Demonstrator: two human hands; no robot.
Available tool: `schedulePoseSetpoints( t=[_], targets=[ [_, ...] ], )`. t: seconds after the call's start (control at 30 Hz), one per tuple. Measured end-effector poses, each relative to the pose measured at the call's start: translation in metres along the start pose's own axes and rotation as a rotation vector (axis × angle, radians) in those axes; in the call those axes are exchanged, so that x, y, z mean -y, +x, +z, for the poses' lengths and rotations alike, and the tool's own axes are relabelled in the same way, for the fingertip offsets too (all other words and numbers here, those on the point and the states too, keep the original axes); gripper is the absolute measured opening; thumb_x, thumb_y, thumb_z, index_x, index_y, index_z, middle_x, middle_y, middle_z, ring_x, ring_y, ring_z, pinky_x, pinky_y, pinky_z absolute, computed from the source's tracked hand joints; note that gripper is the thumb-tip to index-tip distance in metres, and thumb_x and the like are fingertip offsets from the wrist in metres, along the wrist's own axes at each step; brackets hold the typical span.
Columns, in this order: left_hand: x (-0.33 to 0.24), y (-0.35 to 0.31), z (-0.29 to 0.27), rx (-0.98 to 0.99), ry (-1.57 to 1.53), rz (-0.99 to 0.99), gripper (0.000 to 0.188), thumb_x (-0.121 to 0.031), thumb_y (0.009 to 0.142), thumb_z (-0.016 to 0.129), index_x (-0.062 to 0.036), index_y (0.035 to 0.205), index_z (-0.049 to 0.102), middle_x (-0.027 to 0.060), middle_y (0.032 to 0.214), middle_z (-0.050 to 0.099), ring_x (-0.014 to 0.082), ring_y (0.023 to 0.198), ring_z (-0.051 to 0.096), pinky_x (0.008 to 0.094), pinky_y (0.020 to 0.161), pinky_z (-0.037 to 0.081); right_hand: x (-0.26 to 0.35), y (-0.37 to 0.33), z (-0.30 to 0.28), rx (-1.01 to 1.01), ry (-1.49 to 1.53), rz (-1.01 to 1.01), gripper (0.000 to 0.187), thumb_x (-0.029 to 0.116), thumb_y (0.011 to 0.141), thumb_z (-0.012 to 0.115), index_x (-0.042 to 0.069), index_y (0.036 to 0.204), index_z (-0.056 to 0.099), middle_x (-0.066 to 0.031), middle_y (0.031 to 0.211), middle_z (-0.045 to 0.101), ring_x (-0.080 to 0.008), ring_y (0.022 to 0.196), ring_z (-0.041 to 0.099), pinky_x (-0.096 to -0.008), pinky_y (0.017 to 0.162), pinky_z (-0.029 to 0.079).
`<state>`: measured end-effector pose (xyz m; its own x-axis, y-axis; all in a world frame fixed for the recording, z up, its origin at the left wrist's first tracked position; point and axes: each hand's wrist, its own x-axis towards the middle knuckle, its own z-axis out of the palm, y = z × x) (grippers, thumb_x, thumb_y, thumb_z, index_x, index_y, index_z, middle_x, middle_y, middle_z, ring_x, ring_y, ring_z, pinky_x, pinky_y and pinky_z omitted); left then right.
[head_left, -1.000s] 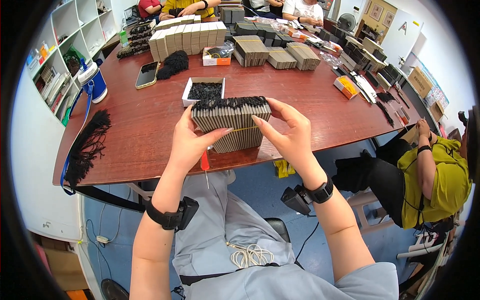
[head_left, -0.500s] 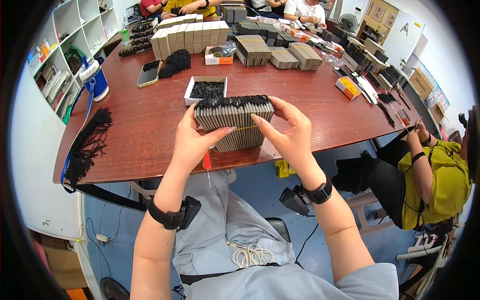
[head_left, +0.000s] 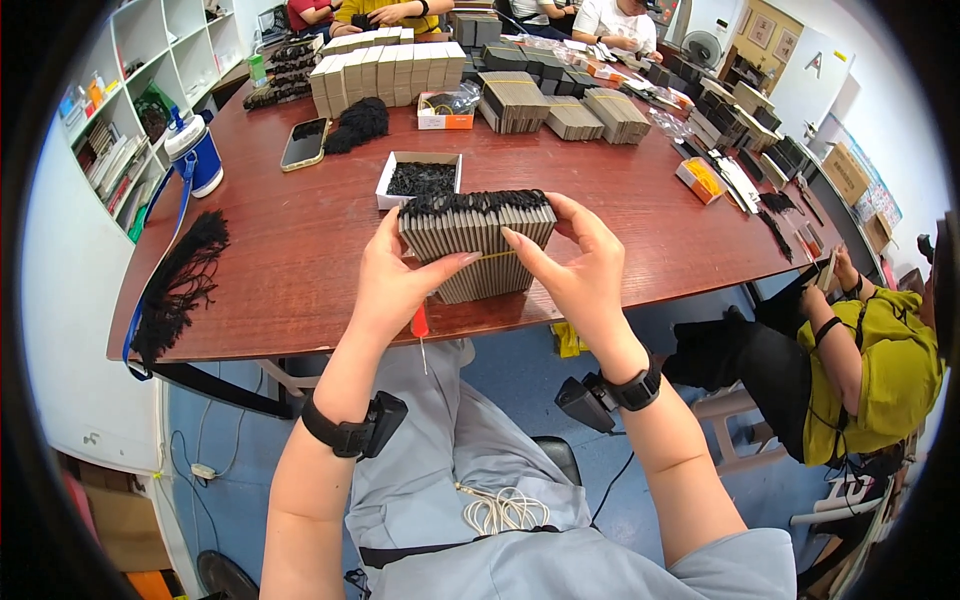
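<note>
Left hand (head_left: 395, 275) and right hand (head_left: 570, 265) clasp a bundle of grey cards (head_left: 478, 243) from either side, fingers curled over its face, thumbs behind; the bundle is held upright just above the near edge of the brown table (head_left: 300, 250). A yellow rubber band (head_left: 490, 257) already circles the bundle and black tassels line its top, so binding appears largely done. Beyond it sits a white box of black tassels (head_left: 420, 178); finished stacks (head_left: 385, 72) stand along the far edge. Both forearms rise from below, wrists cocked inward.
</note>
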<state>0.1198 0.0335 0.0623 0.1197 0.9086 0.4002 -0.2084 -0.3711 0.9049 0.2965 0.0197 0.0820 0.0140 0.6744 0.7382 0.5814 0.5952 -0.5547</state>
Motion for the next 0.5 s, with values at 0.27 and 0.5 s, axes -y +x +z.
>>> schedulePoseSetpoints(
  t=[0.27, 0.5],
  targets=[
    [0.002, -0.001, -0.001, -0.007, 0.011, -0.001, 0.048, 0.003, 0.065, 0.068, -0.0001, 0.107, 0.044, 0.0069, 0.098, 0.058, 0.0146, 0.089, 0.057, 0.0272, 0.077, 0.047, -0.001, -0.003, 0.009, -0.036, 0.006, 0.022, 0.044, 0.015, 0.065, 0.073, -0.003, 0.100, 0.053, -0.0099, 0.090, 0.060, -0.0145, 0.083, 0.058, -0.0264, 0.074, 0.047],
    [0.004, -0.001, -0.002, -0.003, 0.013, 0.021, 0.047, 0.002, 0.066, 0.068, -0.0003, 0.107, 0.044, 0.0067, 0.098, 0.058, 0.0143, 0.090, 0.057, 0.0273, 0.077, 0.047, 0.004, -0.003, 0.012, -0.105, 0.033, 0.046, 0.043, 0.023, 0.062, 0.073, 0.000, 0.093, 0.055, -0.0113, 0.086, 0.059, -0.0214, 0.078, 0.058, -0.0292, 0.069, 0.046]
  ],
)
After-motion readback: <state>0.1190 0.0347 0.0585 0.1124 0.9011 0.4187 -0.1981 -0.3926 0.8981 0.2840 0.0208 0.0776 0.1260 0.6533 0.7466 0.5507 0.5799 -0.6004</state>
